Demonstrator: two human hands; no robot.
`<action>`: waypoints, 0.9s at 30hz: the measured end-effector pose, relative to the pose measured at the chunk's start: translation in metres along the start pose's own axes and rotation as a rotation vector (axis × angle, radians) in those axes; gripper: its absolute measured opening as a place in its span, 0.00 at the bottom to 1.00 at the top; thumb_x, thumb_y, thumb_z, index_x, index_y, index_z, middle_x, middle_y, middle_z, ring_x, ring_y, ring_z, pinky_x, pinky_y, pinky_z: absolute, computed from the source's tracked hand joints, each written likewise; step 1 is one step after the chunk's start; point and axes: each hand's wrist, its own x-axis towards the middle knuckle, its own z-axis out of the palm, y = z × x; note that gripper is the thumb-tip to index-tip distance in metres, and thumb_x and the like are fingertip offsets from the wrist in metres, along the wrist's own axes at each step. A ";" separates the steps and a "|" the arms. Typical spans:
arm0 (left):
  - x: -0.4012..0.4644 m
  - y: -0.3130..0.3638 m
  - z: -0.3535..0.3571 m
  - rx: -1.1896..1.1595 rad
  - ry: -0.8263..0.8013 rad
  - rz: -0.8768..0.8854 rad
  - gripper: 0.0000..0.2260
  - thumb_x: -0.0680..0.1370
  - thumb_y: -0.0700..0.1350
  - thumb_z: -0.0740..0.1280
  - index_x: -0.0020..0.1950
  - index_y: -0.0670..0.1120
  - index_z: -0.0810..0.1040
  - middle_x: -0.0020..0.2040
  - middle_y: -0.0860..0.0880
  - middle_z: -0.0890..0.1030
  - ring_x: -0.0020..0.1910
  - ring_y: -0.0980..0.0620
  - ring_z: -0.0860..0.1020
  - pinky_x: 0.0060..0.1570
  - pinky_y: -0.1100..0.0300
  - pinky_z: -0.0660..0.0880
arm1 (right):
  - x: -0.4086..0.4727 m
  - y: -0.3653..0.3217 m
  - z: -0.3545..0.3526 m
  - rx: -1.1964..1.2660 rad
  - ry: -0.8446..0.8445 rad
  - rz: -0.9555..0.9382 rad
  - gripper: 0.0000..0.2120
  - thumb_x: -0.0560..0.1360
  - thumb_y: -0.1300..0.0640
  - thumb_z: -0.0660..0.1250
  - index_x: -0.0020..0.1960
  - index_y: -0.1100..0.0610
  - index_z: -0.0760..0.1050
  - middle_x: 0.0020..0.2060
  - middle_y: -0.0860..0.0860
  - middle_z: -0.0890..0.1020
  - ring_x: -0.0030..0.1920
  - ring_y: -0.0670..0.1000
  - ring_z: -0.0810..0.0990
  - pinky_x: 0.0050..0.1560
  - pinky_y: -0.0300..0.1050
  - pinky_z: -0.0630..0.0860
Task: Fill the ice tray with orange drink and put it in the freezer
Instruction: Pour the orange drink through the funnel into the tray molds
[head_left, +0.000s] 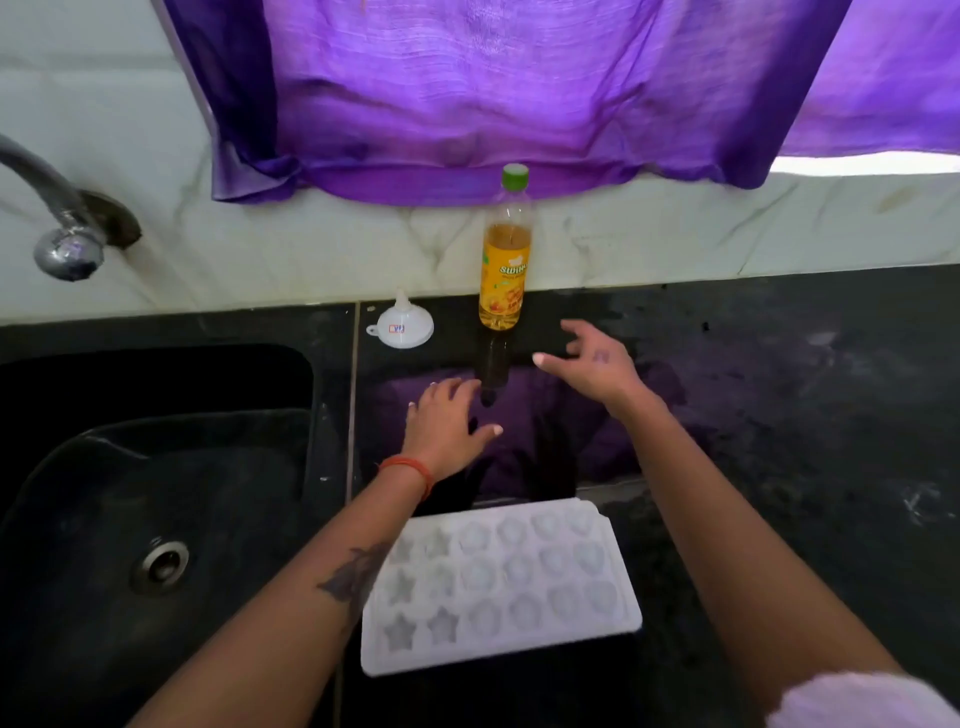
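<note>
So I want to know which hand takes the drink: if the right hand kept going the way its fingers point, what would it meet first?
Most likely the orange drink bottle. The right hand is open, its fingers aimed left and forward at the bottle's base, with nothing between them. Depth is hard to judge from this one view.

A home kitchen — black stone counter (779, 389), sunken sink (104, 493), wall tap (62, 228), purple curtain (493, 93)

Daylight glows through the purple curtain (509, 93) and reflects violet on the glossy black tabletop (779, 415). The sink (104, 467) lies dim. Wide-angle distortion bends the edges; detail is soft.
</note>
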 end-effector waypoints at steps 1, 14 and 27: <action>0.009 -0.003 0.007 0.054 -0.085 -0.010 0.36 0.73 0.63 0.64 0.76 0.50 0.56 0.77 0.45 0.56 0.76 0.41 0.52 0.72 0.38 0.50 | 0.019 -0.014 0.002 -0.005 0.021 -0.022 0.38 0.70 0.45 0.72 0.73 0.53 0.60 0.66 0.59 0.73 0.66 0.57 0.72 0.65 0.51 0.70; 0.021 -0.025 0.053 0.296 -0.166 0.008 0.43 0.70 0.75 0.45 0.76 0.53 0.38 0.77 0.49 0.34 0.73 0.39 0.30 0.63 0.34 0.27 | 0.134 -0.064 0.038 0.228 0.263 -0.087 0.36 0.66 0.46 0.75 0.67 0.51 0.61 0.61 0.57 0.75 0.60 0.59 0.75 0.56 0.48 0.74; 0.003 0.022 0.004 -0.487 -0.082 -0.065 0.39 0.75 0.55 0.68 0.77 0.53 0.47 0.77 0.46 0.59 0.74 0.43 0.59 0.72 0.45 0.56 | -0.017 0.002 -0.022 0.133 0.329 -0.224 0.31 0.56 0.39 0.75 0.54 0.48 0.70 0.44 0.47 0.83 0.47 0.51 0.81 0.51 0.52 0.79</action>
